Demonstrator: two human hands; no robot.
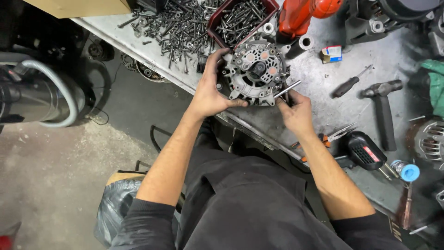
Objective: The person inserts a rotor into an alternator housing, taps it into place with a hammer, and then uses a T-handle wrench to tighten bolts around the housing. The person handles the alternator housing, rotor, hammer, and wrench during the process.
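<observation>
A round grey alternator housing with a black centre lies on the metal workbench near its front edge. My left hand grips the housing's left side, fingers curled over its rim. My right hand sits at the housing's lower right and holds a thin silver tool, its shaft angled up to the right and its tip against the housing's edge.
Loose bolts and screws cover the bench's far left beside a red tray of more. A screwdriver, hammer, pliers, a black soldering gun and solder spool lie right. An orange power tool stands behind.
</observation>
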